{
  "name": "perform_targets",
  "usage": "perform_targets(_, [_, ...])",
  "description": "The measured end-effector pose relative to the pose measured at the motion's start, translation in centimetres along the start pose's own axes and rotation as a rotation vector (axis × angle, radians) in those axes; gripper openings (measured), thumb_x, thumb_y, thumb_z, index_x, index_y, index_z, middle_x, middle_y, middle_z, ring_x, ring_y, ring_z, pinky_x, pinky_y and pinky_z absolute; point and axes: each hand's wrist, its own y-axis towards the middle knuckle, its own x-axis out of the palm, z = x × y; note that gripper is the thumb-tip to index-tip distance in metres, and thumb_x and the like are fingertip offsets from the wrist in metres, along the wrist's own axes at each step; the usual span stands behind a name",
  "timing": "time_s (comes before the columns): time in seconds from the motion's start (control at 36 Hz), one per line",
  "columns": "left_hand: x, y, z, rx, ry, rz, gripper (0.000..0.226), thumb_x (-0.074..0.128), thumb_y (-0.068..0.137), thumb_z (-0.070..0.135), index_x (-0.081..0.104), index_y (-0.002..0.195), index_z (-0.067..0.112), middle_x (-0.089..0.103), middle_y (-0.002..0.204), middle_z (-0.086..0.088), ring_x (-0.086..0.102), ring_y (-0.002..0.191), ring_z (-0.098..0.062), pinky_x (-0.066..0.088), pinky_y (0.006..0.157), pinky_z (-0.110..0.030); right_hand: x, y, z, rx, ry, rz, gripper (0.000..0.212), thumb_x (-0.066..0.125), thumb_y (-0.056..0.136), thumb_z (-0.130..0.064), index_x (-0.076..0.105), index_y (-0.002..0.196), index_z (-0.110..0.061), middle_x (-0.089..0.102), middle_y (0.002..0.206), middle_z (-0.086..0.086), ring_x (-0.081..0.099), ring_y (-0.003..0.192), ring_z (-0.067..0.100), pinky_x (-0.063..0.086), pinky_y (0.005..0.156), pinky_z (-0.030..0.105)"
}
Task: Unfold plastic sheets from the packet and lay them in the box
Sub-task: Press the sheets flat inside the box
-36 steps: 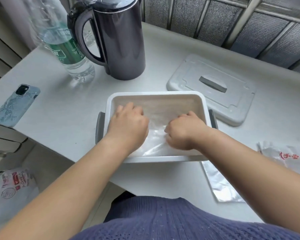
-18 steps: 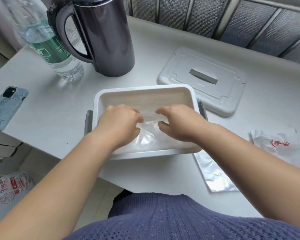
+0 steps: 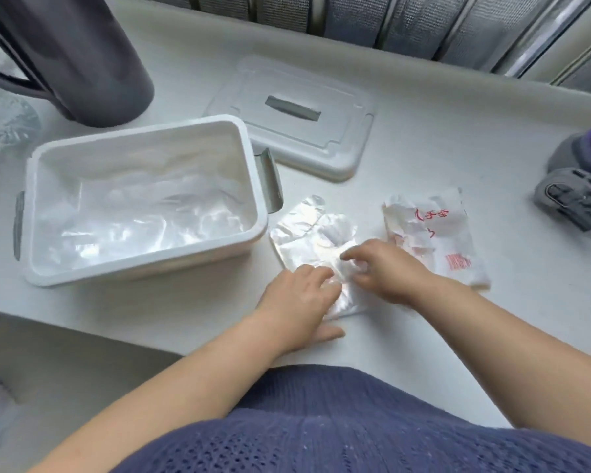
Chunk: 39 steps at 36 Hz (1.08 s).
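A white box point(image 3: 255, 186) stands on the table at the left, with crumpled clear plastic sheets point(image 3: 144, 220) lying in its bottom. Just right of it a folded stack of clear plastic sheets point(image 3: 313, 230) lies on the table. My left hand point(image 3: 299, 300) rests flat on the stack's near edge, fingers straight and thumb out on the table. My right hand point(image 3: 381, 269) is beside it, its curled fingertips pinching the plastic of the stack. The white packet point(image 3: 452, 240) with red print lies torn open just beyond my right hand.
The box's white lid point(image 3: 321, 145) lies behind the stack. A dark jug point(image 3: 82, 56) and a clear water bottle point(image 3: 4, 124) stand at the back left. A grey and purple object point(image 3: 577, 189) sits at the far right. The table edge runs near my body.
Both hands have left the inside of the box and moved right to the folded sheets on the table. The view has swung right and down.
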Motion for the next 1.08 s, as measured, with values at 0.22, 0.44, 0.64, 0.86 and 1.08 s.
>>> perform_targets(0.22, [1.5, 1.2, 0.0, -0.065, 0.230, 0.218, 0.025, 0.042, 0.069, 0.002, 0.066, 0.065, 0.005, 0.066, 0.071, -0.011, 0.063, 0.061, -0.027, 0.048, 0.047, -0.029, 2.3, -2.0, 2.2, 0.134, 0.154, 0.058, 0.025, 0.048, 0.094, -0.030, 0.055, 0.116, -0.021, 0.065, 0.104, 0.003, 0.058, 0.099, 0.025, 0.044, 0.077, 0.030])
perform_targets(0.44, [-1.8, 1.4, 0.6, -0.761, -0.334, 0.080, 0.013, 0.062, 0.087, 0.022, 0.074, 0.092, 0.022, 0.062, 0.092, 0.003, 0.056, 0.086, -0.019, 0.041, 0.070, -0.029, 1.0, -1.5, 2.0, 0.136, 0.326, 0.129, 0.022, 0.051, 0.092, -0.026, 0.060, 0.109, -0.016, 0.061, 0.092, 0.000, 0.055, 0.090, 0.020, 0.041, 0.072, 0.027])
perform_targets(0.64, [-3.7, 1.4, 0.7, -0.877, -1.122, 0.093, 0.019, 0.064, 0.091, 0.034, 0.075, 0.088, 0.018, 0.069, 0.086, -0.002, 0.060, 0.081, -0.014, 0.049, 0.065, -0.021, -0.7, -1.0, 0.2, 0.028, 0.564, 0.201, 0.010, 0.051, 0.091, -0.030, 0.060, 0.094, -0.026, 0.055, 0.069, -0.011, 0.052, 0.068, 0.009, 0.044, 0.064, 0.027])
perform_targets(0.86, [-6.9, 2.2, 2.1, -0.853, -1.189, 0.429, 0.013, 0.075, 0.081, 0.023, 0.068, 0.070, 0.019, 0.062, 0.058, 0.015, 0.055, 0.058, 0.003, 0.044, 0.051, -0.012, -1.4, -2.5, -1.4, -0.169, 0.852, 0.353, 0.029, 0.045, 0.082, -0.051, 0.053, 0.103, -0.033, 0.056, 0.097, -0.024, 0.053, 0.094, -0.009, 0.041, 0.083, 0.019])
perform_targets(1.08, [-12.7, 2.6, 2.9, -0.629, -1.468, 0.725, 0.012, 0.062, 0.089, 0.010, 0.066, 0.080, 0.015, 0.067, 0.067, 0.005, 0.063, 0.066, -0.007, 0.051, 0.060, -0.018, -2.7, -2.6, -4.0, -0.159, 0.272, 0.337, 0.080, 0.061, 0.084, -0.049, 0.018, 0.146, -0.022, 0.046, 0.139, -0.003, 0.042, 0.126, 0.022, 0.031, 0.100, 0.034])
